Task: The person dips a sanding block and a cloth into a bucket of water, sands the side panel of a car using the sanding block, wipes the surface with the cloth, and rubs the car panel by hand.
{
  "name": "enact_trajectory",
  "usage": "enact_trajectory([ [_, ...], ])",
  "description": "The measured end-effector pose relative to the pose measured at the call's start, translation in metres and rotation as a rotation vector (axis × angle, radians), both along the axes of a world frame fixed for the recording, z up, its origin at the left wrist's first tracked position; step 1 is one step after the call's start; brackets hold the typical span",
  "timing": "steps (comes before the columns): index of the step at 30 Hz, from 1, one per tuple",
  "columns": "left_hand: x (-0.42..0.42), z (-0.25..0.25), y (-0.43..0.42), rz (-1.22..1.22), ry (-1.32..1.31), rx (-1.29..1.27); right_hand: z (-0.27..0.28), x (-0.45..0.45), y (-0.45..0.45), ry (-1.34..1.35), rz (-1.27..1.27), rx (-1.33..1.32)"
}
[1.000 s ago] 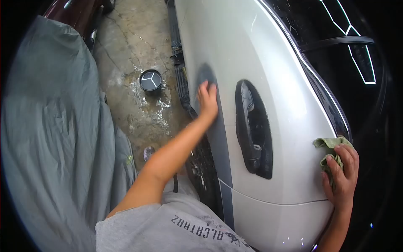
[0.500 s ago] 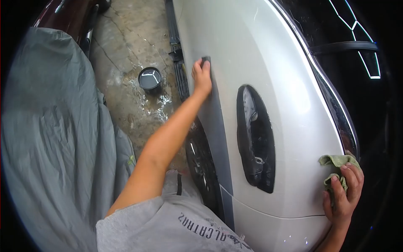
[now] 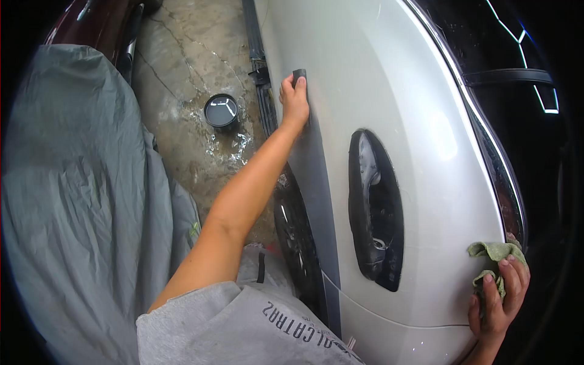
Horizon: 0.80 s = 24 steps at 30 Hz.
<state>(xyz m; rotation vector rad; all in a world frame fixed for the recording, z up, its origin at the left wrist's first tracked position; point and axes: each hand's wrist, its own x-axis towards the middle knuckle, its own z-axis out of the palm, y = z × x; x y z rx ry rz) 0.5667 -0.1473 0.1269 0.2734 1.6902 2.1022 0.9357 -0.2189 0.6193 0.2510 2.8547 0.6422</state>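
My left hand [image 3: 294,100] reaches forward and is closed round a dark sanding block [image 3: 299,74], which lies against the lower side of the silver car panel [image 3: 365,79]. Below it runs a matte grey strip [image 3: 322,213] along the panel's edge. At the right, my right hand [image 3: 502,298] grips a crumpled green cloth [image 3: 496,250] by the window edge, resting against the car body. Between the two hands is the dark door-handle recess [image 3: 377,213], with bare inner parts showing and no outer handle on it.
A black bucket [image 3: 221,112] of liquid stands on the wet, cracked concrete floor [image 3: 182,55]. A grey cover [image 3: 91,201] drapes over something at the left, beside a dark red car [image 3: 91,21]. Black window glass [image 3: 517,146] lies at the right.
My left hand has slid slightly farther forward along the panel with the sanding block. The view has shifted a little; my right hand keeps its hold on the cloth.
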Motion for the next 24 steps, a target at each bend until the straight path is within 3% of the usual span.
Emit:
enact_trajectory([
  [3,0.085,0.028,-0.061,-0.01,0.057,0.005,0.003,0.004,0.001,-0.027,-0.007,-0.006],
  [5,0.176,0.023,-0.124,-0.055,0.295,-0.09,0.003,0.004,0.002,-0.035,-0.003,-0.024],
  [6,0.182,0.021,-0.128,-0.059,0.268,-0.08,0.003,0.002,0.002,-0.026,0.007,-0.029],
  [8,0.192,0.015,-0.135,-0.07,0.217,-0.065,0.002,0.002,0.004,-0.026,0.022,-0.032],
  [9,0.166,0.008,-0.11,-0.032,-0.008,-0.066,0.002,0.004,0.005,-0.032,0.026,-0.023],
  [13,0.053,-0.079,-0.032,-0.016,-0.123,-0.084,0.002,0.003,0.002,-0.045,-0.003,0.017],
  [15,0.071,-0.065,-0.048,-0.042,-0.087,-0.133,0.004,0.004,0.002,-0.062,0.005,0.011],
  [17,0.153,-0.013,-0.099,0.026,-0.016,-0.128,0.002,0.007,0.004,-0.048,0.017,-0.013],
  [19,0.231,-0.002,-0.152,-0.037,0.038,-0.177,0.002,0.007,0.003,-0.042,0.011,-0.02],
  [22,0.212,-0.032,-0.134,-0.016,-0.142,-0.164,0.003,0.006,0.005,-0.047,0.013,-0.007],
  [24,0.152,-0.084,-0.097,-0.022,-0.26,-0.222,0.003,0.008,0.002,-0.056,0.001,-0.001],
])
